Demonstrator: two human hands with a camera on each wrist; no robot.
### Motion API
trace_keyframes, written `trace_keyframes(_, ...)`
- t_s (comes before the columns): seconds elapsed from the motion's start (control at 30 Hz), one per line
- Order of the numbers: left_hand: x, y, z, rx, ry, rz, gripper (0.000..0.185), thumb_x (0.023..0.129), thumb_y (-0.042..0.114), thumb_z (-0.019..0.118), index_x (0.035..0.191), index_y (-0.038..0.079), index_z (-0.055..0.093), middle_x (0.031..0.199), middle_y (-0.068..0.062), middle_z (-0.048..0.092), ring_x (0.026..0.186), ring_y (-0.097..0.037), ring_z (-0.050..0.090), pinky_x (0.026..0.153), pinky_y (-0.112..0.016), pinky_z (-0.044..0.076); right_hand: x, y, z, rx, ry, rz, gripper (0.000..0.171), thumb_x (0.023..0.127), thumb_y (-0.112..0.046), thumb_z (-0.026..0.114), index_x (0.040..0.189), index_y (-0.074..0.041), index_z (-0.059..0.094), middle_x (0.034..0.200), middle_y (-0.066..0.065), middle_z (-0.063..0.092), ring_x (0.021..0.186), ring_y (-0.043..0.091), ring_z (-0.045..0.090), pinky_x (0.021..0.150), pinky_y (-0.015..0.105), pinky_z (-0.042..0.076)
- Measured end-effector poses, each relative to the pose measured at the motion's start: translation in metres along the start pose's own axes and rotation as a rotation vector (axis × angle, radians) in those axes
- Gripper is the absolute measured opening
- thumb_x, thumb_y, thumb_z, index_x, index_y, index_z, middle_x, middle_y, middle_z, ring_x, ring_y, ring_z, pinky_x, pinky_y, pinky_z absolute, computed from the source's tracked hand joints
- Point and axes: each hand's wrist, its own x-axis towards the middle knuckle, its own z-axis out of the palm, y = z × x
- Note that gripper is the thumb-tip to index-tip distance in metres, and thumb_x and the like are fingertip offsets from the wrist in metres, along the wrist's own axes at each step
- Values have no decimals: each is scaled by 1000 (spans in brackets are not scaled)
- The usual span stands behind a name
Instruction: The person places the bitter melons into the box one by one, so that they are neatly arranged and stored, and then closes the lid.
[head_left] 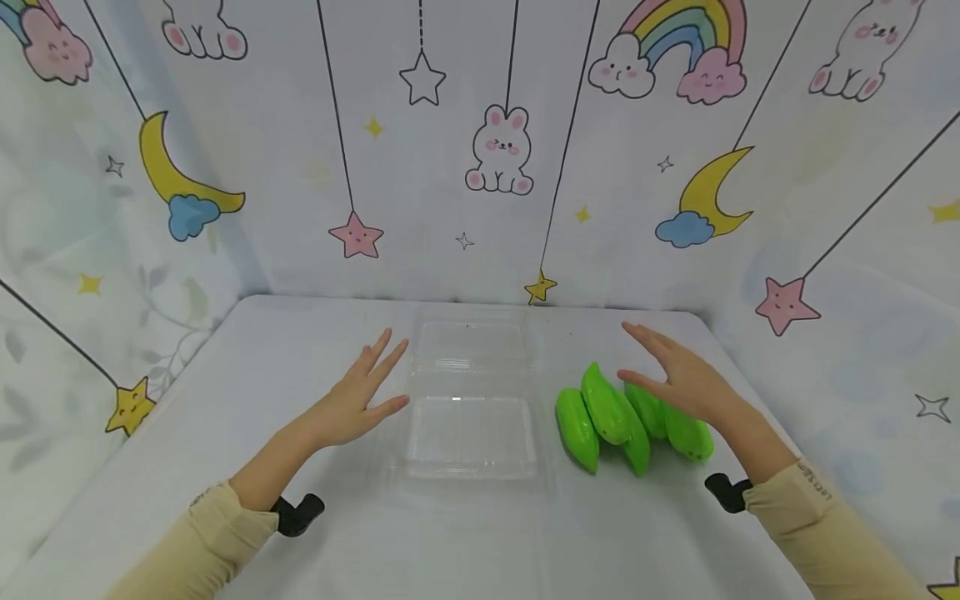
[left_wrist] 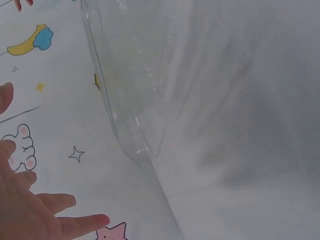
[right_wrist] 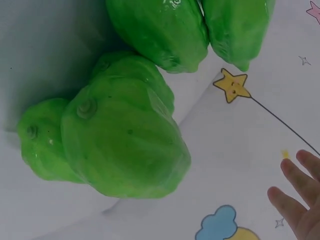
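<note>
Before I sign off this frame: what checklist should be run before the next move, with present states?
1. Clear plastic two-part container lying opened out: ok.
2. Glossy bright-green tapered fruits grouped right of the container on the white tabletop: ok.
3. Bare left hand free, fingers spread: ok.
4. Bare right hand apart from the fruits: ok.
5. A fruit in hand: not ok, none held.
6. Container secured against sliding: cannot tell.

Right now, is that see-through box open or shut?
Open: the see-through box lies spread on the table, its two halves one behind the other, neither covering the other.
</note>
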Motion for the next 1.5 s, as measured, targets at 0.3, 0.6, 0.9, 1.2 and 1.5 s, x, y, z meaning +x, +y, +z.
trace_keyframes(0.3, -9, -11, 25, -196, -49, -31, 73, 94, 41, 47, 149, 23, 2, 152, -8, -12, 136, -38, -2, 97, -67, 15, -1, 1, 13, 45, -10, -10, 73, 88, -46, 56, 147, -17, 23, 145, 18, 29, 130, 41, 27, 96, 62, 25)
trace_keyframes(0.6, -10, -14, 43, -318, -80, -59, 72, 96, 36, 47, 149, 15, 3, 151, -15, -10, 136, -39, -5, 98, -67, 11, -4, 4, 24, 90, -14, -5, 72, 89, -47, 54, 146, -16, 24, 144, 17, 31, 130, 40, 27, 97, 62, 24)
trace_keyframes(0.9, -11, -14, 51, -348, -72, -54, 71, 95, 34, 47, 149, 16, 4, 152, -13, -9, 136, -38, -4, 98, -67, 12, -5, 4, 33, 103, -17, -2, 71, 89, -47, 54, 146, -16, 25, 144, 16, 31, 129, 40, 29, 96, 61, 27)
trace_keyframes(1.2, -11, -18, 57, -358, -67, -55, 71, 95, 34, 48, 149, 18, 4, 152, -12, -9, 136, -37, -3, 98, -66, 12, -7, 2, 44, 130, -26, 7, 73, 88, -46, 55, 146, -15, 24, 144, 18, 30, 129, 41, 29, 97, 59, 27)
trace_keyframes(1.5, -9, -19, 60, -385, -59, -36, 70, 95, 33, 48, 149, 21, 5, 152, -11, -10, 136, -37, -2, 98, -66, 13, -8, 4, 55, 145, -47, 12, 75, 87, -50, 55, 146, -15, 23, 145, 16, 30, 130, 38, 28, 100, 57, 25)
